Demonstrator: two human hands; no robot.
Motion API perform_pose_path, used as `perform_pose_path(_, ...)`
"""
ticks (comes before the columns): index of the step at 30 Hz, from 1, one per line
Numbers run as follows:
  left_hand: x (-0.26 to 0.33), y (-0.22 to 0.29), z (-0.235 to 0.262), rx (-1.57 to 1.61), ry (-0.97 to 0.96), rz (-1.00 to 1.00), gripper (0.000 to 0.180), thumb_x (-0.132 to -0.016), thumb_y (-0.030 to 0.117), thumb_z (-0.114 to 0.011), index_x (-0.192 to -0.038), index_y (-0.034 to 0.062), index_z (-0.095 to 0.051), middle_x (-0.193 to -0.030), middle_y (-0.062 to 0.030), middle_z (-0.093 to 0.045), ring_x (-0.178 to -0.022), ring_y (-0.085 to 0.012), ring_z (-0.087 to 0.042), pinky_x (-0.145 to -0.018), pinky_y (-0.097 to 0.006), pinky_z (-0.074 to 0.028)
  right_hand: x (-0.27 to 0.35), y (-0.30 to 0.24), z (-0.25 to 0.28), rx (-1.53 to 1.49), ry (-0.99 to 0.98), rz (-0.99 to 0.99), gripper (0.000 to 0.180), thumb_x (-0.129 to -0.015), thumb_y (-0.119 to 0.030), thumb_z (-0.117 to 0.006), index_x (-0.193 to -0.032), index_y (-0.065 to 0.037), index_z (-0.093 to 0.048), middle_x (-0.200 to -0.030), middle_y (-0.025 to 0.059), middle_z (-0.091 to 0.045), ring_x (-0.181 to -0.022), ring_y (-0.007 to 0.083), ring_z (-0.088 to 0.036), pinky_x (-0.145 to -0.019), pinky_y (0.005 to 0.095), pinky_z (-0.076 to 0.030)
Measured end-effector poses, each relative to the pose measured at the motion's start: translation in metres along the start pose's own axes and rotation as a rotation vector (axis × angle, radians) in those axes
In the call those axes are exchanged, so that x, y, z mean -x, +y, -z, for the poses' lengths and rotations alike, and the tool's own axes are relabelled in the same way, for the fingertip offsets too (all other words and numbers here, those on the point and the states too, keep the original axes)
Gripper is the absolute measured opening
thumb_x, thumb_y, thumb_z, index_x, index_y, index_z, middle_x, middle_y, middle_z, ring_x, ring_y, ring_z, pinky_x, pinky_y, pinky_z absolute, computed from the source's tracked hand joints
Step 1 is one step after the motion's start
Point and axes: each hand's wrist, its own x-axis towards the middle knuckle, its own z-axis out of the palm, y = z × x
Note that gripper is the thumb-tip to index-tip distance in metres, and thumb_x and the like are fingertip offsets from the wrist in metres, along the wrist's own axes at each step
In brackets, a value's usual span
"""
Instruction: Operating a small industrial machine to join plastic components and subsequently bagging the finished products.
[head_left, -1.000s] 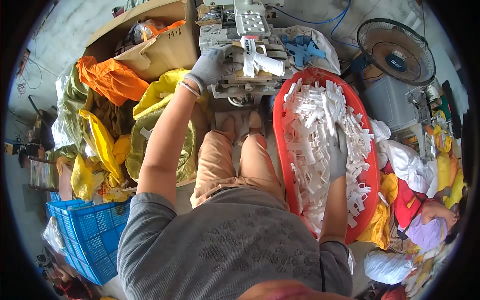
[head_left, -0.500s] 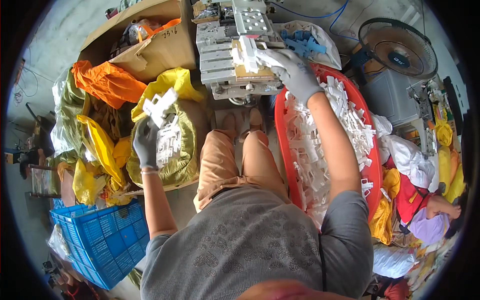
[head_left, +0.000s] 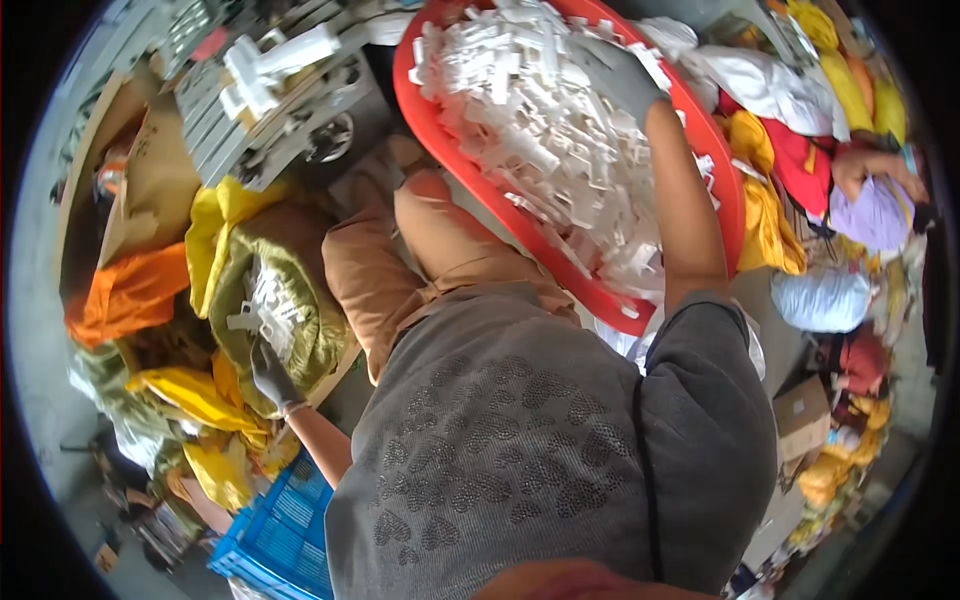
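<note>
My right hand (head_left: 622, 80), in a grey glove, reaches into a long red tub (head_left: 470, 187) heaped with white pistol-shaped plastic pieces (head_left: 545, 115). Its fingers stretch over the pile, and their tips blur among the pieces. My left hand (head_left: 272, 376), gloved alike, is at the near edge of an olive woven sack (head_left: 318, 330). The fingers look extended, with no piece clearly in them. More white pieces (head_left: 272, 305) lie inside the sack, one jutting out just beyond the fingertips. At the upper left, another white plastic piece (head_left: 265, 72) sits on the metal machine (head_left: 225, 130).
Left of the sack are a cardboard box (head_left: 160, 190), an orange bag (head_left: 130, 292) and yellow bags (head_left: 180, 395). A blue plastic crate (head_left: 285, 530) stands below them. Right of the tub lie yellow, red and white bags, and another person's hand (head_left: 870, 170) shows there.
My view has swung right. My right hand has gone from the machine to the tub, leaving a white piece on the machine. My left hand has lowered, and its white piece is now at the sack.
</note>
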Motion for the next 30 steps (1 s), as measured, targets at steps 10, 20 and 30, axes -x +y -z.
perform_pose_path(10,0.002,0.089,-0.043,0.072,-0.093,-0.150,0.027,-0.092,0.017,-0.052,-0.109,-0.0011,-0.063,-0.103,-0.0087,-0.067,-0.091,-0.0162,-0.062,-0.081,-0.028,-0.048,0.178,0.148,-0.116,0.261,-0.176,-0.907,0.068,-0.076,-0.053,-0.060,-0.130,-0.014,-0.044,-0.122,0.0205,-0.054,-0.113,0.0350,-0.053,-0.094,0.0403,-0.042)
perform_pose_path(20,0.019,0.101,-0.023,0.001,-0.039,-0.205,0.023,-0.089,0.017,-0.054,-0.103,0.0025,-0.067,-0.098,-0.0081,-0.069,-0.092,-0.0157,-0.064,-0.082,-0.028,-0.048,0.191,0.149,-0.169,0.195,0.555,-0.278,0.030,-0.075,-0.014,-0.059,-0.103,-0.002,-0.061,-0.098,0.0181,-0.062,-0.091,0.0347,-0.057,-0.081,0.0401,-0.047)
perform_pose_path(30,0.008,0.149,-0.031,0.052,0.006,-0.378,0.021,-0.086,0.016,-0.056,-0.100,0.0041,-0.067,-0.091,-0.0126,-0.068,-0.081,-0.0223,-0.066,-0.075,-0.031,-0.050,0.167,0.048,-0.122,-0.055,-0.177,-0.276,0.048,-0.074,-0.001,-0.052,-0.120,-0.014,-0.056,-0.124,0.0123,-0.052,-0.105,0.0328,-0.054,-0.090,0.0355,-0.045)
